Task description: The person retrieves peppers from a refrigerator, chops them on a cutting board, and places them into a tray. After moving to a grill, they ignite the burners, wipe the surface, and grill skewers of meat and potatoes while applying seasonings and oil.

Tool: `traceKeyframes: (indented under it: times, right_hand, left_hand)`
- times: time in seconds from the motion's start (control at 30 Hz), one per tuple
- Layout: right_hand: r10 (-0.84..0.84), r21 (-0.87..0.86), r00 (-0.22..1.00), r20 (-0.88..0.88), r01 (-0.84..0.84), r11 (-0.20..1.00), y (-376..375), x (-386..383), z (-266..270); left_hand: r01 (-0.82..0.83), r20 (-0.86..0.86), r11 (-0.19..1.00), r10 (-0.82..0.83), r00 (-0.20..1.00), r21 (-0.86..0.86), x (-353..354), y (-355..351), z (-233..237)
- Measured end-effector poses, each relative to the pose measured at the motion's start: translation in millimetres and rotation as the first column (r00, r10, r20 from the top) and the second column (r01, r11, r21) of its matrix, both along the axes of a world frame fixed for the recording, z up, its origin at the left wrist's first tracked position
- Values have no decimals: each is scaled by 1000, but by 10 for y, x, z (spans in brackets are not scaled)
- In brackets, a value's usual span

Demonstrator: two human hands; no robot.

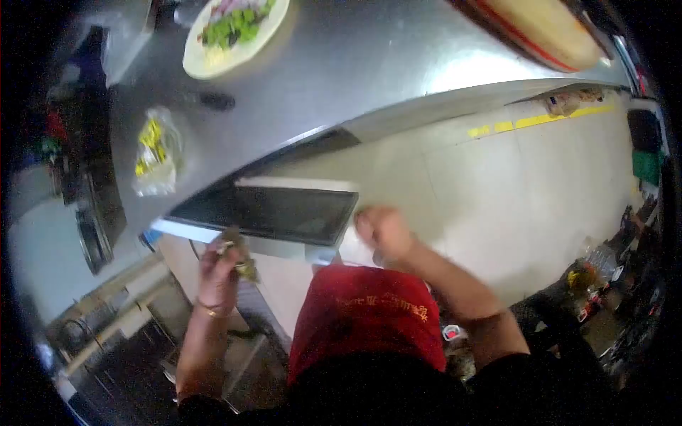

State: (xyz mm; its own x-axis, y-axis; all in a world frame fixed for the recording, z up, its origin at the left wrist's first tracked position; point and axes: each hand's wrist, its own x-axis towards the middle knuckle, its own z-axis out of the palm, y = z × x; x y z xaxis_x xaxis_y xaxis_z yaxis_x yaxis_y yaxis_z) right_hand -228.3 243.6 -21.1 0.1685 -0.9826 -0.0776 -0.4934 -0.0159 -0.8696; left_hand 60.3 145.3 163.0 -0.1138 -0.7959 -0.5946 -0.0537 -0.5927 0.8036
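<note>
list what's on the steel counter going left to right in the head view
clear plastic bag with yellow contents → white plate of chopped greens → long beige tray with a red stripe

Counter (pixel 355 64): steel, smooth, glossy glare. Plate (pixel 195 64): white, glazed. Bag (pixel 158 153): clear crinkled plastic. Apron (pixel 369 319): matt red cloth. Clump (pixel 244 266) in left hand (pixel 217 266): dull, rough.
</note>
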Motion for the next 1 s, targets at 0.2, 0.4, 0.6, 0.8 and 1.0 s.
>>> traceKeyframes:
  times: [0.2,0.4,0.6,0.8,1.0]
  right_hand:
    - [21,-285,465,-885,-577,766,-1377,-463,76]
    - [-62,-282,357,-932,-607,743,-1445,-306,-265]
    - [-355,-407,198,-914,-446,797,-1431,-15,-405]
    - [-405,-442,181,-896,-309,842,-1350,255,-303]
    - [-388,-413,148,-910,-228,882,-1110,275,-283]
  left_hand:
    - [399,239,894,-350,906,-205,-233,298,-1127]
    - [94,255,956,-167,952,277,147,-414,-2976]
    - [-312,467,947,244,850,73,610,-1229,-4631]
    - [-175,446,927,317,837,-331,831,-1857,-5901]
    - [188,692,945,53,720,-268,536,-2214,-5814]
